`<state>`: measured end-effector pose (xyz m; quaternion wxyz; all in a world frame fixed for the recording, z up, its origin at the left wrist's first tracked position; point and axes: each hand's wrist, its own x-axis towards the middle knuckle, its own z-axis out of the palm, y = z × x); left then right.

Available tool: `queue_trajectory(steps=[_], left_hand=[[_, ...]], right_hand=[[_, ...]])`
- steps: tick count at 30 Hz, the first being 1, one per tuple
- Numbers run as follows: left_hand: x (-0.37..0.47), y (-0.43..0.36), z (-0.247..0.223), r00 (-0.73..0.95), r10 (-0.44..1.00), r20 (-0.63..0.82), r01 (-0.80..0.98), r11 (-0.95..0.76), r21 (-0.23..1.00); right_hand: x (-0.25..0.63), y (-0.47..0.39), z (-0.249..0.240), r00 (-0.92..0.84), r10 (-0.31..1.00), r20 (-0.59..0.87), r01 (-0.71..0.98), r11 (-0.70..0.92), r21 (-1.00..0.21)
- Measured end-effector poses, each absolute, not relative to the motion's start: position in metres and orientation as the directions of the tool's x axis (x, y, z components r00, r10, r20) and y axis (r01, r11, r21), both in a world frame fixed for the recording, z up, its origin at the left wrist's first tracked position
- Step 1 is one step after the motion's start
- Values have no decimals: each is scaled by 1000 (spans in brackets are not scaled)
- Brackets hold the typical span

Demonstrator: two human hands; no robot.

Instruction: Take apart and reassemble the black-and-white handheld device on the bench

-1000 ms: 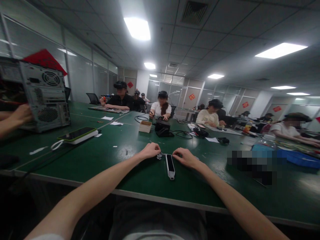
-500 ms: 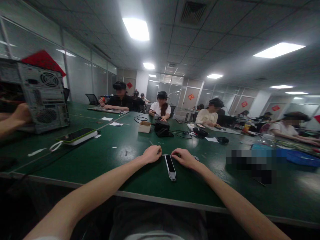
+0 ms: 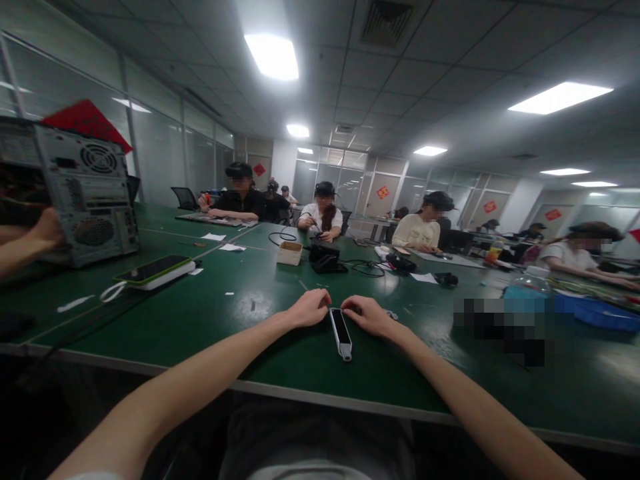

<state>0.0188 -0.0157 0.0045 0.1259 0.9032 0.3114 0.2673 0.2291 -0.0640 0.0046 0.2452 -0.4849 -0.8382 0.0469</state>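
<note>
A slim white device with a dark screen (image 3: 341, 332) lies on the green table (image 3: 280, 363) in front of me, its narrower end toward the near edge. My left hand (image 3: 311, 308) rests at the left of its far end, fingers curled together. Just right of that end is my right hand (image 3: 367, 313), its fingertips bent inward and close to the device. Whatever either hand pinches is too small or hidden to make out.
A small open box (image 3: 289, 253) and a black stand (image 3: 325, 257) sit beyond my hands. Left are a green-edged phone (image 3: 155, 269) and a computer case (image 3: 95, 200) with a person's hand. Right is a blue tray (image 3: 597, 313).
My left hand has shifted slightly right and up, closer to the far end of the device. My right hand and the device have hardly moved.
</note>
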Motion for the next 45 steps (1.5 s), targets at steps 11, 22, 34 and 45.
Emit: queue_trajectory(steps=[11,22,34,45], left_hand=[[18,-13,-2,708,526,470,365,-843,394],[18,-9,-2,727,496,474,330,-858,393],[15,-15,3,794,439,421,377,-898,226],[15,-23,10,765,498,408,464,-866,188]], right_hand=[[231,-63,2,-423,831,360,786,535,-311],[250,-63,25,-352,863,363,890,429,-158],[321,-62,24,40,999,-16,996,-41,-76],[305,-64,28,-134,991,26,961,136,-242]])
